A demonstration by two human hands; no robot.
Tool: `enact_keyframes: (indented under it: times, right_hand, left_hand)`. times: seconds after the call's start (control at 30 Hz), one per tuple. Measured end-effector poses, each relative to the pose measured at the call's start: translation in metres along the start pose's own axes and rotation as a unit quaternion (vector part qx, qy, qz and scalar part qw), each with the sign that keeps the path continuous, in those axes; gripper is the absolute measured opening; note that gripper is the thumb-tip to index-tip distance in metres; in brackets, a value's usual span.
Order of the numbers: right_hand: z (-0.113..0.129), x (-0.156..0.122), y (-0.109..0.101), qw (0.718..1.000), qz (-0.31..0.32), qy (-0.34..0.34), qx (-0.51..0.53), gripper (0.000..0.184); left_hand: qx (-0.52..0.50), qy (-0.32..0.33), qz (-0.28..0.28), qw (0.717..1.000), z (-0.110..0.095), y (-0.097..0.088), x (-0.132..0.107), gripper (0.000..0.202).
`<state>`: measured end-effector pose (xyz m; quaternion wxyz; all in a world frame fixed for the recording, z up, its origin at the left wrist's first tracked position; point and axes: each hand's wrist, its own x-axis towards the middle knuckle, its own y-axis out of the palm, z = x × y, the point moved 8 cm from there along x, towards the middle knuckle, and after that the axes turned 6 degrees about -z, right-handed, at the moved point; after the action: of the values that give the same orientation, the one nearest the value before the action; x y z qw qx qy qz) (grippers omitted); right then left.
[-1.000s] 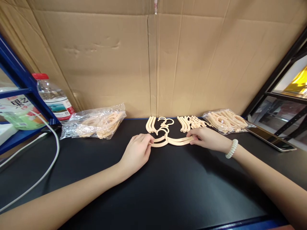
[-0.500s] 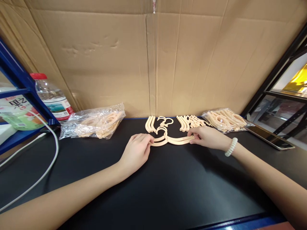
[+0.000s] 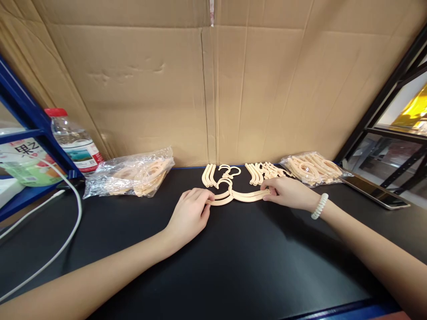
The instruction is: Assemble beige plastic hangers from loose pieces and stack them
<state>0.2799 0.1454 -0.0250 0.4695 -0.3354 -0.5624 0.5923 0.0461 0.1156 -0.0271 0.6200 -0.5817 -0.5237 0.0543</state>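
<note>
A small peach plastic hanger (image 3: pixel 238 195) lies flat on the black tabletop (image 3: pixel 213 266) in the middle. My left hand (image 3: pixel 190 213) pinches its left arm end, fingers curled closed. My right hand (image 3: pixel 288 192), with a white bead bracelet at the wrist, pinches the right arm end. Just behind the hanger lie loose curved hanger arms (image 3: pixel 208 174), loose hooks (image 3: pixel 229 170) and another cluster of arms (image 3: pixel 263 171).
A clear bag of peach parts (image 3: pixel 133 174) sits at the back left, a second bag (image 3: pixel 312 168) at the back right. A water bottle (image 3: pixel 75 143), blue shelf frame (image 3: pixel 23 109) and white cable (image 3: pixel 66 222) stand left. A phone (image 3: pixel 376 192) lies right. Cardboard (image 3: pixel 213 89) walls the back.
Both hands stay on the hanger's ends. The view has shifted slightly; the hanger and hands sit almost where they were.
</note>
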Motion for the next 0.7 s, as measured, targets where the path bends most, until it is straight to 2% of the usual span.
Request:
enact_keyframes:
  times: [0.7]
  right_hand:
    - [0.0, -0.0002, -0.0035, 1.0, -0.008, -0.004, -0.013, 0.013]
  left_hand:
    - [-0.019, -0.031, -0.006, 0.999, 0.0008, -0.0052, 0.0009, 0.019]
